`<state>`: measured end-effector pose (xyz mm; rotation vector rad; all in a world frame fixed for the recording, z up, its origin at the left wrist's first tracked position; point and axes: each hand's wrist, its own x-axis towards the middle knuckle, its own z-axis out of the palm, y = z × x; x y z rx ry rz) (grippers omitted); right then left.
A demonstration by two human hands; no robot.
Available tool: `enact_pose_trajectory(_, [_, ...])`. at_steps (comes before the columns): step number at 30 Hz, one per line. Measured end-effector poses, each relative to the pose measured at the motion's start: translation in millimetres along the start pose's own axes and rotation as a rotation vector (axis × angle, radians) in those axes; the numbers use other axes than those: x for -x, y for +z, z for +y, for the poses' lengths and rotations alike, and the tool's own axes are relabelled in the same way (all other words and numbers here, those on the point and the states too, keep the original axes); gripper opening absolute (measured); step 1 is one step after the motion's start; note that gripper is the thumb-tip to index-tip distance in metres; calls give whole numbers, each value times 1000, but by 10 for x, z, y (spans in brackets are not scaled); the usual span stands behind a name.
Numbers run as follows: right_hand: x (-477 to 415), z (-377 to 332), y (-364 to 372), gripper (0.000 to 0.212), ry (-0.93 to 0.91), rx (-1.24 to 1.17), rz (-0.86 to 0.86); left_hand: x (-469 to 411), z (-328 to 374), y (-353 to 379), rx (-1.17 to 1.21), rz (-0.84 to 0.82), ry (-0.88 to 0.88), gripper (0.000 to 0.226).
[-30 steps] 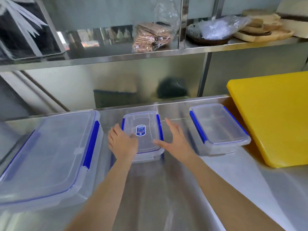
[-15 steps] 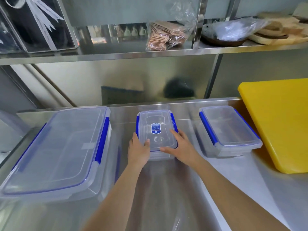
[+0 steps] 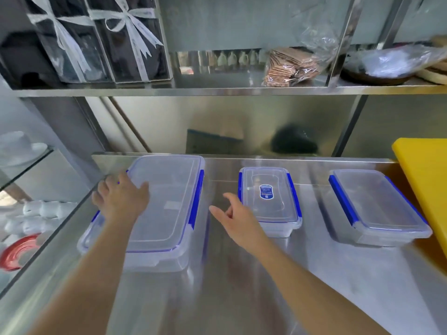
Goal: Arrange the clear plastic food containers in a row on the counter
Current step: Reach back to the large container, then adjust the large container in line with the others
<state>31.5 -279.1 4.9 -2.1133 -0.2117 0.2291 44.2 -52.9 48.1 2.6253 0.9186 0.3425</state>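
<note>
Counter (image 3: 242, 286) | yellow board (image 3: 425, 180) beside right container (image 3: 377, 206) — touching unclear

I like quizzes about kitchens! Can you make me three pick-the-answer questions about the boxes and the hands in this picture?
1. Where is the yellow cutting board?
A. At the right end of the counter
B. Up on the shelf
C. Under the big box

2. How many clear boxes sit on the counter?
A. Two
B. Three
C. Five

3. What is the left hand doing?
A. Lifting a cup
B. Resting on the big box's lid
C. Holding the small box in the air

Answers:
1. A, the yellow cutting board lies at the right edge, beside the right box.
2. B, there is the big box, the small middle box and the right one.
3. B, the left hand lies flat on the big lid, while the right hand hangs open between the boxes.
</note>
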Motion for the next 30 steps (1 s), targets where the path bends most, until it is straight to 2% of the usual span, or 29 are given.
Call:
enact_pose_trajectory(2, [-1,-132,167,66,35,-45,-146,-132,-347,27,-34,-111,-144,72])
enact_pose_trajectory(5, [-42,-248,389,72,95,-168,-224,-274,-701,154,-2,-251,-262,98])
enact_pose_trajectory(6, [-55,-278,443,74,119,-194,-240,-285,-759,196,12,-288,-286,101])
enact_pose_trajectory(14, [-38,-238,558,75,211,-225,-269,-23,-678,104,-5,-296,-214,78])
enact_pose_trajectory(27, [-12,-228,493,70,187,-102,-289,39,-636,66,-9,-320,-187,77])
enact_pose_trajectory(30, [16,-343,369,64,100,-61,-238,55,-473,-37,28,-232,-149,83])
